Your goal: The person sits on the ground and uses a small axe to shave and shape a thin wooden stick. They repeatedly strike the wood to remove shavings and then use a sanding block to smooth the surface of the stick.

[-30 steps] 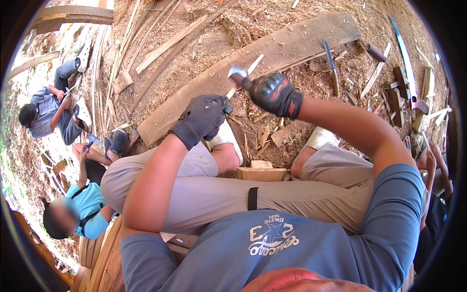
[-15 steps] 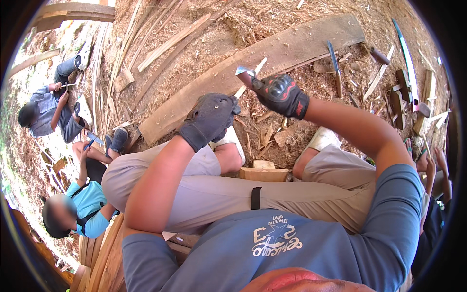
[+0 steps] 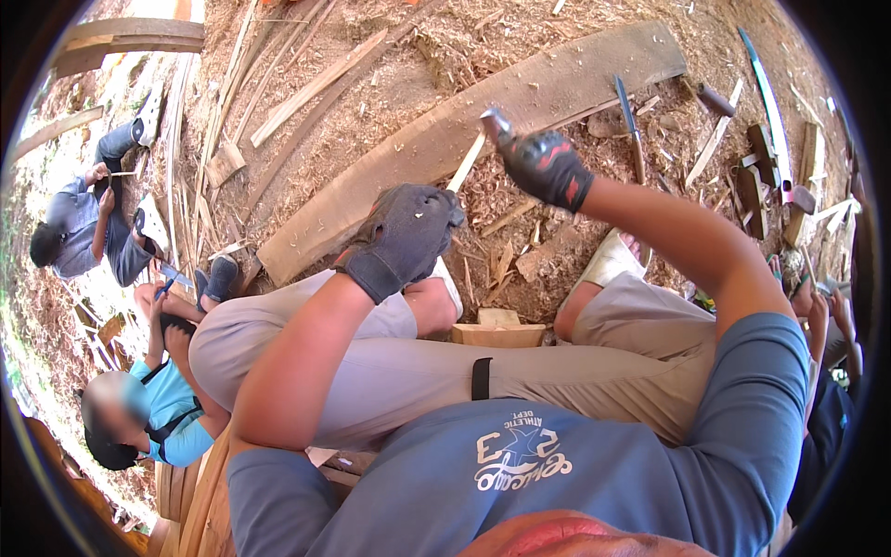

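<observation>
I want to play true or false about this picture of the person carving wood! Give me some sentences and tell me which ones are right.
1. Both hands wear dark gloves. True: the left hand and the right hand are gloved.
2. The right hand holds a tool with a metal tip. True: the tool sticks up from its fist.
3. The left hand holds a cup. False: it grips a pale wooden stick.
4. The long plank stands upright. False: it lies flat on the wood chips.
5. Nobody else is around. False: other people sit at the left, one in a turquoise shirt.
</observation>
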Action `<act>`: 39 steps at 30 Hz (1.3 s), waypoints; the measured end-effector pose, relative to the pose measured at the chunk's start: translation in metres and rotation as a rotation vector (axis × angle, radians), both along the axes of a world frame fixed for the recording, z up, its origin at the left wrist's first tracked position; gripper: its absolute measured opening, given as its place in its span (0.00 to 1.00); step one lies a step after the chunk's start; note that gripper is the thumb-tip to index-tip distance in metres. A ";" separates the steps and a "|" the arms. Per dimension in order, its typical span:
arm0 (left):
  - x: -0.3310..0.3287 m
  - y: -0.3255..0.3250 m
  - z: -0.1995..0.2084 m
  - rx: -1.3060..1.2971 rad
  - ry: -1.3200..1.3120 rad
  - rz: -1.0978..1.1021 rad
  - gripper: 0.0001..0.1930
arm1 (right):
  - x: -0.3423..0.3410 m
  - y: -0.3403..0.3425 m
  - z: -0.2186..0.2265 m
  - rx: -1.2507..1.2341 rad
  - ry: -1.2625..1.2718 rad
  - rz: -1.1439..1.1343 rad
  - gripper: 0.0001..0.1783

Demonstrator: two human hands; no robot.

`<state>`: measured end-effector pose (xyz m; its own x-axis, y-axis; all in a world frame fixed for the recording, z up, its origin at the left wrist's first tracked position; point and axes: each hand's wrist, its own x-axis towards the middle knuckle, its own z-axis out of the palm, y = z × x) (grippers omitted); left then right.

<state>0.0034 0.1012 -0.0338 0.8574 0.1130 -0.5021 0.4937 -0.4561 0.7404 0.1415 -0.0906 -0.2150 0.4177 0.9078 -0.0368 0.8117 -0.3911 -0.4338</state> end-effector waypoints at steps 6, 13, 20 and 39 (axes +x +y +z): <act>0.006 -0.001 0.014 0.035 0.267 -0.025 0.03 | -0.004 0.000 0.025 0.156 0.057 0.054 0.40; 0.009 0.009 0.009 0.247 0.193 -0.258 0.08 | -0.036 0.012 0.052 0.253 0.064 -0.004 0.41; 0.003 0.005 -0.003 0.389 -0.236 -0.484 0.06 | 0.015 0.008 -0.002 -0.076 -0.003 -0.022 0.33; 0.001 0.005 -0.005 0.178 0.124 -0.225 0.20 | 0.041 0.008 0.047 -0.194 0.231 0.001 0.26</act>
<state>0.0048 0.1057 -0.0387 0.8046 0.0224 -0.5935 0.4466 -0.6816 0.5797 0.1827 -0.0824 -0.1685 0.3769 0.8751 -0.3035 0.7006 -0.4837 -0.5246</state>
